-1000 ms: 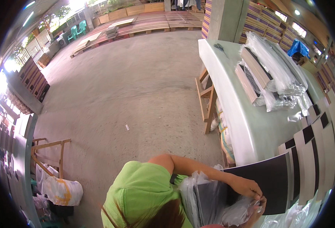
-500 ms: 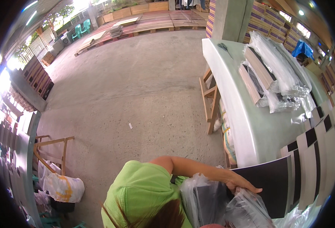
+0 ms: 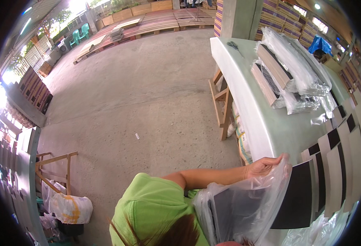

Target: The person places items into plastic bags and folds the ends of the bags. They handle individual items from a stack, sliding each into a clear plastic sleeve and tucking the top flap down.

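Observation:
My left hand reaches out to the right from my green sleeve and pinches the upper edge of a clear plastic bag. The bag hangs open and crumpled in front of me, with a dark flat panel showing through it. Beside the bag, a black flat board lies on the pale table near its front edge. My right hand is out of sight below the frame.
Several grey and black strips lie side by side on the table's right. Bagged stacks of boards and scissors sit farther back. Wooden trestles hold the table. A concrete floor, a wooden frame and full bags are to my left.
My left hand has lifted the bag's edge up and to the right, from low over the black board to the table's edge. The bag has spread open.

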The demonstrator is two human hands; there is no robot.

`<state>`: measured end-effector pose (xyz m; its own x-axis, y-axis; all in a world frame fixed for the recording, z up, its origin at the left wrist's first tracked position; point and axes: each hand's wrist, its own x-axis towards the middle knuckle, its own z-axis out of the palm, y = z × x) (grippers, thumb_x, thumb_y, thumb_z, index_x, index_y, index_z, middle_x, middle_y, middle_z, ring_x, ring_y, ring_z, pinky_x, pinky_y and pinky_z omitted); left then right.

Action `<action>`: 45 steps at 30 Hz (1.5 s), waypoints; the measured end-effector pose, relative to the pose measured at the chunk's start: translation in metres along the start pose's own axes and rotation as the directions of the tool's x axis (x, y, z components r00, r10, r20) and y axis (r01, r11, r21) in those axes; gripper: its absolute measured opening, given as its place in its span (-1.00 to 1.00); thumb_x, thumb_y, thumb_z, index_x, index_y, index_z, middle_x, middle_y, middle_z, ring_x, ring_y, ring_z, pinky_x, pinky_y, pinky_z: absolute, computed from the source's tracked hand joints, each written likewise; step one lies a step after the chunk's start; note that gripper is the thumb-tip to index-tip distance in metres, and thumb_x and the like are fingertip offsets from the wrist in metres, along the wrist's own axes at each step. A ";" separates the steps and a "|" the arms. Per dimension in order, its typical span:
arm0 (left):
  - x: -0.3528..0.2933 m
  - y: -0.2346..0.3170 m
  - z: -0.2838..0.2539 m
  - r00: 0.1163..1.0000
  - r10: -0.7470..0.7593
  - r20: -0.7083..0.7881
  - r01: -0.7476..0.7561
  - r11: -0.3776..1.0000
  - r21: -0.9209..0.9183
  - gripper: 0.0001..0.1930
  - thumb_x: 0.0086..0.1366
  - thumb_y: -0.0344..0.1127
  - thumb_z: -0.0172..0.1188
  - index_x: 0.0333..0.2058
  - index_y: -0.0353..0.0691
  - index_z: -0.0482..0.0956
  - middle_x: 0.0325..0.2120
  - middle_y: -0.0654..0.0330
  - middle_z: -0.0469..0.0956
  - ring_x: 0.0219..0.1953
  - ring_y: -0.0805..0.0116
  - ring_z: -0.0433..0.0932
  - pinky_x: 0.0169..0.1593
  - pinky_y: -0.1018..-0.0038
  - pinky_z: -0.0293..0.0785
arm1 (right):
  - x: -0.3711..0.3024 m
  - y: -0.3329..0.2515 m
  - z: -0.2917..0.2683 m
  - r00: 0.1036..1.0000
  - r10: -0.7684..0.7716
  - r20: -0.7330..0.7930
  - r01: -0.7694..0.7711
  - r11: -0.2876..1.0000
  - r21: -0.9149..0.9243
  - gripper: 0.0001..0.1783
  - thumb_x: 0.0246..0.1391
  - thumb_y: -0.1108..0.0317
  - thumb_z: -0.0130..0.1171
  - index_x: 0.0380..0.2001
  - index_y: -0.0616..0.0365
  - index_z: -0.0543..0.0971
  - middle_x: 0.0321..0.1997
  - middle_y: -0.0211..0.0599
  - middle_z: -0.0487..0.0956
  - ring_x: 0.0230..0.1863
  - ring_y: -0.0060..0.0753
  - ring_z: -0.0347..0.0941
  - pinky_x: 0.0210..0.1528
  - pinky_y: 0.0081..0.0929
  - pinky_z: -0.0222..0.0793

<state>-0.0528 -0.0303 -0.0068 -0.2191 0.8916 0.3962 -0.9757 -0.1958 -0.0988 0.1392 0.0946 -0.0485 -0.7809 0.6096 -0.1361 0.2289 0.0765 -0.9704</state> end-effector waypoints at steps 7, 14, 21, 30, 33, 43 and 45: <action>-0.034 -0.010 -0.046 0.820 -0.569 -0.055 0.482 0.637 0.601 -0.43 0.23 0.01 0.05 0.07 -0.28 0.27 -0.37 0.21 0.53 -0.43 0.50 0.52 -0.44 0.62 0.48 | 0.003 0.003 0.009 0.999 0.017 0.049 -0.017 1.000 0.004 -0.65 -0.11 0.33 0.14 -0.22 0.22 0.39 -0.35 -0.33 0.37 -0.26 -0.46 0.31 -0.15 -0.55 0.22; -0.037 0.006 -0.076 0.961 -0.214 0.177 -0.061 0.459 0.887 -0.71 0.30 -0.18 0.00 -0.19 -0.30 0.41 -0.24 0.26 0.46 -0.22 0.49 0.45 -0.12 0.49 0.41 | 0.005 0.005 0.014 0.997 0.016 0.078 -0.018 1.000 0.020 -0.67 -0.13 0.36 0.13 -0.24 0.23 0.40 -0.35 -0.33 0.38 -0.26 -0.46 0.32 -0.14 -0.55 0.22; 0.002 -0.001 -0.014 0.986 0.051 -0.162 -0.051 0.999 0.002 -0.60 0.28 -0.02 -0.03 -0.09 -0.21 0.39 -0.15 0.15 0.44 -0.20 0.42 0.48 -0.01 0.42 0.40 | 0.006 0.008 0.016 0.993 0.038 0.108 -0.041 0.999 0.021 -0.69 -0.15 0.39 0.13 -0.26 0.23 0.42 -0.36 -0.34 0.39 -0.27 -0.45 0.32 -0.14 -0.54 0.23; -0.022 -0.013 -0.050 0.740 -0.664 -0.108 0.578 0.545 0.607 -0.33 0.14 -0.02 0.19 0.04 -0.44 0.22 -0.08 -0.01 0.40 -0.22 0.31 0.49 -0.22 0.50 0.45 | -0.004 0.014 0.004 0.992 0.071 0.101 -0.075 0.996 0.043 -0.71 -0.18 0.43 0.12 -0.28 0.23 0.44 -0.37 -0.34 0.40 -0.27 -0.45 0.33 -0.14 -0.53 0.24; -0.031 -0.010 -0.058 0.519 -0.851 -0.081 0.678 0.352 0.646 -0.33 0.10 -0.01 0.23 -0.01 -0.45 0.27 -0.23 0.02 0.44 -0.29 0.35 0.47 -0.30 0.50 0.42 | -0.006 0.015 0.000 0.991 0.088 0.097 -0.094 0.993 0.065 -0.71 -0.18 0.44 0.11 -0.29 0.23 0.45 -0.37 -0.34 0.41 -0.27 -0.45 0.33 -0.14 -0.53 0.24; -0.004 0.011 -0.010 0.906 -0.075 0.417 0.027 0.992 0.120 -0.34 0.02 0.12 0.23 -0.02 -0.20 0.32 -0.16 0.18 0.38 -0.06 0.24 0.34 0.06 0.07 0.18 | -0.040 0.026 -0.033 0.987 0.158 -0.005 -0.156 0.979 0.133 -0.73 -0.21 0.49 0.10 -0.31 0.24 0.47 -0.38 -0.35 0.42 -0.28 -0.44 0.33 -0.14 -0.52 0.25; 0.005 0.015 0.003 0.949 -0.108 0.298 0.054 0.981 0.185 -0.26 -0.02 0.13 0.26 0.06 -0.12 0.23 -0.16 0.28 0.37 -0.05 0.30 0.33 0.10 0.06 0.13 | -0.051 0.027 -0.041 0.984 0.175 -0.042 -0.167 0.976 0.140 -0.73 -0.22 0.49 0.10 -0.32 0.24 0.47 -0.38 -0.35 0.43 -0.28 -0.44 0.34 -0.13 -0.52 0.26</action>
<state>-0.0682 -0.0298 -0.0032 -0.1052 0.7454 0.6582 -0.9712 -0.2194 0.0932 0.2092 0.0978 -0.0593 -0.7039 0.6462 -0.2950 0.2724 -0.1379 -0.9522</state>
